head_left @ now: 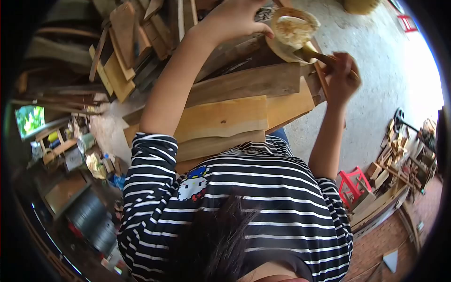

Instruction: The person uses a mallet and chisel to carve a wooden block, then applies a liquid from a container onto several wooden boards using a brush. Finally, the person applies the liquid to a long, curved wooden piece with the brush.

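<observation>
My right hand (343, 75) is closed round the wooden handle (322, 57) of a tool. Its far end meets the near rim of a round, cream-coloured tub (280, 50), and I cannot make out the tool's head. Pale, crusty material (293, 32) lies inside the tub. To the left of it, my left hand (235, 19) reaches out with thumb and fingers apart, the thumb tip close to the tub's side. The top edge of the view cuts off part of its fingers. A small heap of thin metal pieces, perhaps nails (266, 13), shows just beyond the thumb.
Planks (221, 117) lie stacked in front of my body. Wood offcuts (123, 47) are piled to the left. On the right are grey concrete floor (376, 94), a red plastic stool (353, 185) and heaped scrap wood (394, 150). A dark cylindrical machine (91, 218) stands lower left.
</observation>
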### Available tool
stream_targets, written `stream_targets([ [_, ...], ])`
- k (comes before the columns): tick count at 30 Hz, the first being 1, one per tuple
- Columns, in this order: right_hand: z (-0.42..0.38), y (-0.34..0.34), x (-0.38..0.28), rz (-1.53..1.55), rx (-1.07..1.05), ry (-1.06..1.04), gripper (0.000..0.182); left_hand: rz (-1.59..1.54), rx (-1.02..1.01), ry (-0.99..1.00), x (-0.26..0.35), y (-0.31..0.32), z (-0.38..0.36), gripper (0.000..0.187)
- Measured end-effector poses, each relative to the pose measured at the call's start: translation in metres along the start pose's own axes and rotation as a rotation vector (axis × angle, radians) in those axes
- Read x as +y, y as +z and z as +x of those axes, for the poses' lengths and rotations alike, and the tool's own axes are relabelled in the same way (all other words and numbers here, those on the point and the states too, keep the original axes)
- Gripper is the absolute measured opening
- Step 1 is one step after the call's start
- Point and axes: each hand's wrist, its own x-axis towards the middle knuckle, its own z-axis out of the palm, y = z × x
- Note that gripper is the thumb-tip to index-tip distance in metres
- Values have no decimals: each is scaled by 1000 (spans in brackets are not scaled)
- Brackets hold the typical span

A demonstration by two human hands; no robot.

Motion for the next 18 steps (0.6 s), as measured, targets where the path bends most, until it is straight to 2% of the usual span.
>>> stream_targets([
  [1, -4, -9, -4, 44, -15, -54, 32, -68, 68, -44, 6, -12, -21, 72],
  [2, -9, -16, -9, 5, 12, -100, 33, -11, 31, -351, 17, -25, -49, 78],
  [3, -14, -23, -15, -34, 41, -147, 33, 57, 139, -405, 8, -27, -84, 79],
  [4, -19, -30, -19, -38, 47, -173, 36, 76, 447, -327, -5, -18, -119, 51],
  [5, -24, -37, -23, -42, 55, -204, 38, 48, 459, -459, -13, -22, -162, 61],
  [7, -34, -54, -29, -25, 54, -258, 43, 225, 626, -787, -27, -15, -255, 58],
  [8, -41, -57, -37, -88, 100, -238, 47, 389, 596, -1014, -24, -13, -302, 59],
  [9, -45, -70, -36, -132, 138, -184, 55, 381, 619, -1224, -20, -8, -346, 64],
  [10, -50, -75, -41, -112, 167, -129, 57, 602, 513, -1324, -22, -3, -398, 69],
  [12, -61, -79, -53, -93, 180, -77, 59, 518, 432, -1860, -16, 4, -472, 78],
  [13, -66, -80, -57, -89, 183, -61, 59, 512, 439, -1871, -6, 5, -485, 78],
  [15, -74, -77, -66, -87, 180, -55, 58, 531, 497, -2037, 14, 8, -506, 80],
  [16, -78, -73, -70, -135, 193, -22, 56, 521, 504, -2039, 10, 12, -523, 80],
  [18, -86, -70, -77, -167, 206, 13, 48, 265, 951, -1928, -6, 22, -570, 80],
])
